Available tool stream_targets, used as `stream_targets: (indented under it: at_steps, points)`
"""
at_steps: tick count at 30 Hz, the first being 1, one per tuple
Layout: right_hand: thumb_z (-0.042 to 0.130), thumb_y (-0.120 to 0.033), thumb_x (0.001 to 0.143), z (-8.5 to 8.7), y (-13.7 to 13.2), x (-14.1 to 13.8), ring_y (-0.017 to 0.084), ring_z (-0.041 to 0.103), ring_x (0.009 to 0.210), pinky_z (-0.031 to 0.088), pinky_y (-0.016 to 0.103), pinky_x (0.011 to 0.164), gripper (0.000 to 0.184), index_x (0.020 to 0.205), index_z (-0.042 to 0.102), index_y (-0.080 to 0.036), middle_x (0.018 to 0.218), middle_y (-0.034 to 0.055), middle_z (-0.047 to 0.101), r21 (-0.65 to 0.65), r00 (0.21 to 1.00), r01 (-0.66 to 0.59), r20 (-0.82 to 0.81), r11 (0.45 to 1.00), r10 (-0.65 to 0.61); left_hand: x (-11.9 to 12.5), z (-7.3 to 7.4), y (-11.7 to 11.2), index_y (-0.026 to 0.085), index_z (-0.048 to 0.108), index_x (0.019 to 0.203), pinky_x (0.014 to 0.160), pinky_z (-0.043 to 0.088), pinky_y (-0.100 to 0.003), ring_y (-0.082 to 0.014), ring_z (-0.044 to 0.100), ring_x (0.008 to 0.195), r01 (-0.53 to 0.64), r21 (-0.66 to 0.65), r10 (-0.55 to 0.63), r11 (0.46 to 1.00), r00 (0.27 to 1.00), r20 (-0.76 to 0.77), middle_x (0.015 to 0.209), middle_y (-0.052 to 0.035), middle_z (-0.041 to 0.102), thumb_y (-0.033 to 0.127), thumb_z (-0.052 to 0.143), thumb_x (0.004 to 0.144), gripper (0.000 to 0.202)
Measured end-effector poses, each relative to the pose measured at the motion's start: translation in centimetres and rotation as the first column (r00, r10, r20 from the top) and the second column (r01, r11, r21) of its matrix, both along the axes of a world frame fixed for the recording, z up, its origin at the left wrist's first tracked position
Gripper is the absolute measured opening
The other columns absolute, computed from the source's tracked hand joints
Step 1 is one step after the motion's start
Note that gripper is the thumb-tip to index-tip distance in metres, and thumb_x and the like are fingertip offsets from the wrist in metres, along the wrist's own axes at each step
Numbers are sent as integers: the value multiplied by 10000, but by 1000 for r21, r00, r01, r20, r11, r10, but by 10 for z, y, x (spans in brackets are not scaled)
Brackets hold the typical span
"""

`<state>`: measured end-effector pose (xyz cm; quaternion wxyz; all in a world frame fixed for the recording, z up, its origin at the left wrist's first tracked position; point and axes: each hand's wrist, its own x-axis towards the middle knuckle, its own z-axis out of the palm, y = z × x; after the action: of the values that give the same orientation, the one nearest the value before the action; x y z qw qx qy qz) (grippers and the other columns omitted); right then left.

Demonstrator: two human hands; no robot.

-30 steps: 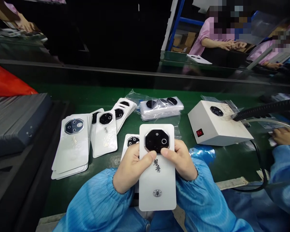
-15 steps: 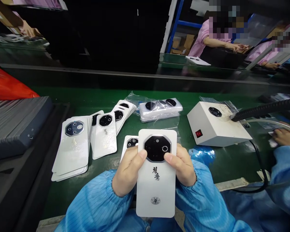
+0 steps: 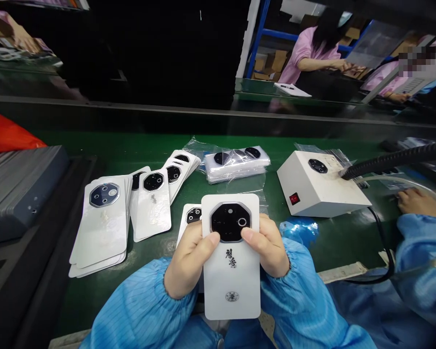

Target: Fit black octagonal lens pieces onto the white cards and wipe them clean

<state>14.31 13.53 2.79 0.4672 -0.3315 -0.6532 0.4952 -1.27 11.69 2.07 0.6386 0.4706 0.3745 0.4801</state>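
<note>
My left hand [image 3: 189, 258] and my right hand [image 3: 267, 246] grip a white phone-shaped panel [image 3: 231, 281] by its two side edges. The panel has a black octagonal camera-like window near its top, dark lettering below that and a round emblem near the bottom. Both thumbs press on its front, just under the window; the other fingers are hidden behind it. Partly covered by my left hand, another white panel [image 3: 184, 220] lies on the green table [image 3: 148, 286]. To the left are a stack of white panels [image 3: 101, 232] and a second, fanned group of panels [image 3: 153, 206].
Behind the held panel lies a clear-wrapped pack [image 3: 236, 169]. A white box with a red switch [image 3: 318, 186] and a black hose [image 3: 396, 162] stands right, beside crumpled blue film [image 3: 300, 231]. Grey sheets [image 3: 25, 186] fill the left edge. A co-worker's hand [image 3: 419, 202] rests at far right.
The view has shifted slightly, so most things sit a little further left. Both hands keep hold of the panel, and my thumbs have moved slightly down from the window's lower edge.
</note>
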Motion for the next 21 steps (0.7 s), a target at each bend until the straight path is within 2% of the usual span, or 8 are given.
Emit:
stream_targets:
  at_steps: [5, 12, 17, 21]
  points:
    - [469, -381, 851, 1, 1, 0, 99, 380, 490, 302, 249, 466, 312, 621, 513, -175, 564, -14, 440, -34, 999, -20, -30, 999, 19, 1, 0, -1, 147, 644, 760, 478, 360, -248, -129, 474, 525, 37, 7, -37, 999, 999, 10, 640, -15, 554, 439, 548, 801, 311]
    - [493, -414, 828, -2, -1, -1, 81, 358, 433, 270, 230, 410, 324, 617, 490, -170, 532, -24, 417, -133, 998, -25, -62, 991, 17, 0, -1, -2, 149, 553, 630, 470, 323, -246, -122, 442, 527, -39, -5, 39, 999, 998, -42, 574, -6, 506, 466, 456, 860, 404]
    - [502, -478, 817, -2, 1, 0, 98, 421, 447, 306, 216, 392, 376, 623, 519, -157, 527, -6, 468, -196, 1000, -25, -13, 980, 23, -1, -5, 3, 144, 513, 626, 474, 296, -245, -110, 410, 544, -74, 26, 76, 997, 992, -102, 595, -2, 483, 512, 473, 841, 429]
    - [606, -425, 773, 0, 5, 5, 105, 461, 500, 350, 204, 418, 309, 659, 578, -139, 581, 14, 539, -177, 998, -28, 47, 984, 37, 3, -2, 5, 146, 499, 664, 478, 306, -239, -92, 393, 521, -52, 43, 58, 998, 989, -138, 588, 20, 460, 515, 450, 846, 414]
